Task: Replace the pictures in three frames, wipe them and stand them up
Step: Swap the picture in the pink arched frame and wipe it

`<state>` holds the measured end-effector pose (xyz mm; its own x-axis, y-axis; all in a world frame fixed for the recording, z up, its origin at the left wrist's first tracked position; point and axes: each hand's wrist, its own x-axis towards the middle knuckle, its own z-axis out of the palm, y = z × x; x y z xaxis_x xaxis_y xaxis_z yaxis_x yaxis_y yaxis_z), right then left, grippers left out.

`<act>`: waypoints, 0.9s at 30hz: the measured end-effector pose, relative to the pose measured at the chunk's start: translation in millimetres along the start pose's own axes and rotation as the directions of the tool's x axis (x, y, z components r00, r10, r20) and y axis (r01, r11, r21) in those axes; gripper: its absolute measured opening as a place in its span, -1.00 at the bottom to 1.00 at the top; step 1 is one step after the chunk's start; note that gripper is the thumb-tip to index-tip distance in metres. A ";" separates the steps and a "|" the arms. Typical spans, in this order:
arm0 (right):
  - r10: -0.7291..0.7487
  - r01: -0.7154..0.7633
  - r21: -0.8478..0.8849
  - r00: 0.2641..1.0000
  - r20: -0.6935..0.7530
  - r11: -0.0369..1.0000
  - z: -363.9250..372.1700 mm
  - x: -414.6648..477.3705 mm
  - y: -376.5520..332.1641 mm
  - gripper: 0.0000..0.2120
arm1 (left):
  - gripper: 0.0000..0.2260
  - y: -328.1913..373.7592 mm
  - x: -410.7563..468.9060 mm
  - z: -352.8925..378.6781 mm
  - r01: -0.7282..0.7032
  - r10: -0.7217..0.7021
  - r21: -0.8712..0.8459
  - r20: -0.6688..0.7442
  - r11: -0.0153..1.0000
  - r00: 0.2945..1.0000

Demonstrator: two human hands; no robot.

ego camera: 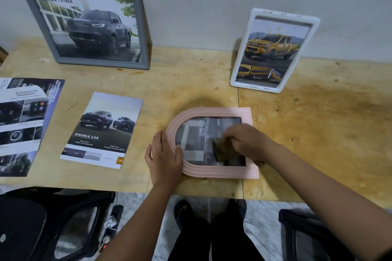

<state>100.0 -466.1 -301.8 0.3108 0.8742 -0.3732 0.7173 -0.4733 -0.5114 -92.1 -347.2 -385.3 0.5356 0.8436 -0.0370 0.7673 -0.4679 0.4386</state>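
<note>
Wooden table (191,82), left hand (164,154) flat on pink frame (222,171), right hand (248,142) fingers curled gripping dark cloth (222,148) on glass

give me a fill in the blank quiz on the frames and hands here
The arched frame lying on the table is ____ in colour.
Between the left hand and the right hand, the cloth is in the ____ one.
The upright frame around the yellow pickup is ____.
Missing: pink; right; white.
</note>
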 end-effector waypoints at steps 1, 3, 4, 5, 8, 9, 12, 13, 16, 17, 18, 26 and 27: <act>-0.045 0.045 0.002 0.988 -0.146 0.999 1.3 3.5 -10.1 -0.68 | -0.48 -0.3 0.4 0.5 0.003 -0.003 -0.001 0.002 1.000 1.000; -0.089 0.089 -0.010 0.965 -0.246 0.996 19.2 14.9 -35.5 -0.64 | -0.48 -1.0 0.8 2.2 -0.001 0.001 0.002 0.005 1.000 1.000; -0.105 0.094 -0.060 0.969 -0.225 0.994 35.4 21.2 -46.0 -0.61 | -0.48 -1.4 0.9 2.7 -0.002 0.002 0.008 0.006 1.000 1.000; -0.141 0.109 -0.162 0.969 -0.204 0.981 54.4 27.0 -53.2 -0.58 | -0.48 -1.8 1.1 3.0 -0.004 0.004 0.015 0.006 1.000 1.000; -0.187 0.086 -0.384 0.954 -0.235 0.919 88.2 31.8 -43.5 -0.62 | -0.48 -2.5 1.0 3.1 -0.001 0.001 0.016 -0.001 1.000 1.000; -0.175 0.050 -0.416 0.947 -0.269 0.908 87.2 29.8 -37.7 -0.65 | -0.48 -2.3 1.1 3.1 0.000 0.000 0.010 -0.001 1.000 1.000; -0.155 -0.009 -0.460 0.935 -0.318 0.888 76.5 18.3 -20.1 -0.67 | -0.48 -2.2 0.0 2.8 0.000 0.000 -0.013 0.004 1.000 1.000; -0.134 -0.027 -0.457 0.939 -0.317 0.889 70.4 13.5 -15.2 -0.67 | -0.50 -2.3 0.0 2.6 -0.003 0.003 -0.020 0.001 1.000 1.000; -0.112 -0.021 -0.542 0.971 -0.211 0.840 49.9 1.3 8.0 -0.73 | -0.54 -2.8 0.9 2.6 0.002 -0.002 -0.040 0.000 0.999 1.000; -0.100 0.006 -0.589 0.987 -0.127 0.808 41.5 -0.6 13.9 -0.68 | -0.54 -2.6 0.8 2.2 -0.001 0.001 -0.044 -0.003 0.999 1.000; -0.073 0.020 -0.624 0.996 -0.060 0.781 33.6 -1.7 18.2 -0.65 | -0.54 -2.0 0.7 1.5 -0.003 0.003 -0.049 -0.008 0.999 1.000; 0.252 -0.300 0.014 0.775 -0.579 0.954 1.2 -5.9 13.9 -0.59 | -0.47 -1.2 0.0 1.4 0.009 -0.008 -0.024 0.006 1.000 1.000; 0.261 -0.311 -0.008 0.812 -0.523 0.951 9.2 -3.9 9.7 -0.60 | -0.48 -1.0 -0.4 1.5 0.007 -0.007 -0.024 0.003 1.000 1.000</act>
<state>100.0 -475.1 -312.4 0.7654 0.6428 -0.0317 0.5901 -0.7206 -0.3642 -92.6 -347.5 -387.0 0.5311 0.8462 -0.0426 0.7625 -0.4555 0.4595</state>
